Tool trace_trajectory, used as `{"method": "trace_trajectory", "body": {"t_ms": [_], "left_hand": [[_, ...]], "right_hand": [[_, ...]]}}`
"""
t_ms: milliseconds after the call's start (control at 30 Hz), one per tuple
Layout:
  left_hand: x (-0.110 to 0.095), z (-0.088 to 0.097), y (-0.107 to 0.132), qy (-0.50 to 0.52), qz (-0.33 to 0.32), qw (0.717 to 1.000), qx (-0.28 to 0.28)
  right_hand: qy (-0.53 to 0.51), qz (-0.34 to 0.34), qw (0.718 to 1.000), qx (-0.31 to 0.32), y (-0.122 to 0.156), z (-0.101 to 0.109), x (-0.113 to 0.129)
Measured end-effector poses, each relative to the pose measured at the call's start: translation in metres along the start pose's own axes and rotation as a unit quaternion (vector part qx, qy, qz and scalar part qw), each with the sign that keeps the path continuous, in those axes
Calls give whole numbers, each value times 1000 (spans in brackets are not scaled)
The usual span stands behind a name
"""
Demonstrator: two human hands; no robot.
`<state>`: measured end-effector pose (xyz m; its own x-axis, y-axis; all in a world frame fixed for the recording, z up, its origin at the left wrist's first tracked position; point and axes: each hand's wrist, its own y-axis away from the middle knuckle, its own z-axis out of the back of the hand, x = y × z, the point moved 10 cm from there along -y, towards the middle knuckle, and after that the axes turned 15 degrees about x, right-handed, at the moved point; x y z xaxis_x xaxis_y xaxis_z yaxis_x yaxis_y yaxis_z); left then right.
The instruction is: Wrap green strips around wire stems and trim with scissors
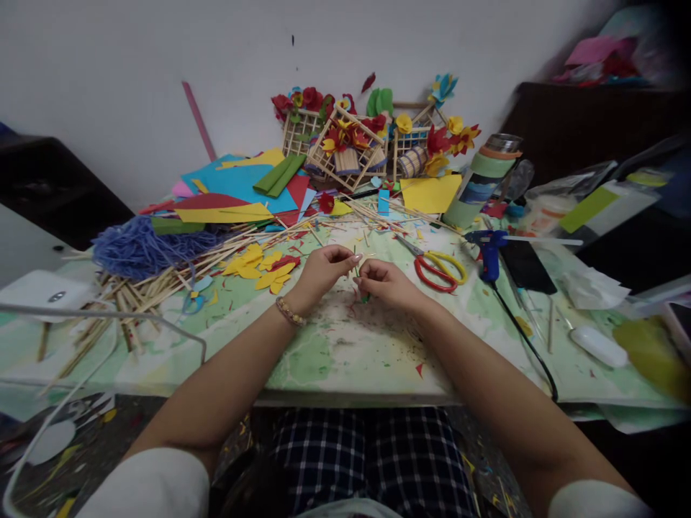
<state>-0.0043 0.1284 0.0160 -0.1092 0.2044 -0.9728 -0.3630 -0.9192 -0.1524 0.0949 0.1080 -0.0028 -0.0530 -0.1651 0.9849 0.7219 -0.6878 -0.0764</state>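
Both hands meet over the middle of the paint-stained table (pixel 345 352). My left hand (pixel 322 272), with a beaded bracelet at the wrist, pinches its fingertips together on a thin stick (pixel 357 267) with a small green piece on it. My right hand (pixel 384 282) is curled and pinches the same small stick from the other side. The piece is too small to name exactly. Red-and-yellow scissors (pixel 438 267) lie just right of my right hand. Yellow paper petals (pixel 263 267) lie left of my left hand.
Stick baskets with paper flowers (pixel 367 140) stand at the back by the wall. Coloured paper sheets (pixel 237 191), blue yarn (pixel 140 244) and a pile of wooden sticks (pixel 151 284) fill the left. A blue glue gun (pixel 489 248), its cord, a phone (pixel 526 266) and a bottle (pixel 478 183) lie right.
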Motion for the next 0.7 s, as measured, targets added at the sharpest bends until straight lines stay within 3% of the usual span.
{"method": "trace_trajectory", "body": {"t_ms": [267, 700], "left_hand": [[-35, 7, 15, -214, -77, 970, -85], [-39, 2, 19, -260, -72, 958, -94]], "right_hand": [[21, -23, 999, -8, 2, -1, 3], [109, -18, 994, 11, 5, -7, 10]]}}
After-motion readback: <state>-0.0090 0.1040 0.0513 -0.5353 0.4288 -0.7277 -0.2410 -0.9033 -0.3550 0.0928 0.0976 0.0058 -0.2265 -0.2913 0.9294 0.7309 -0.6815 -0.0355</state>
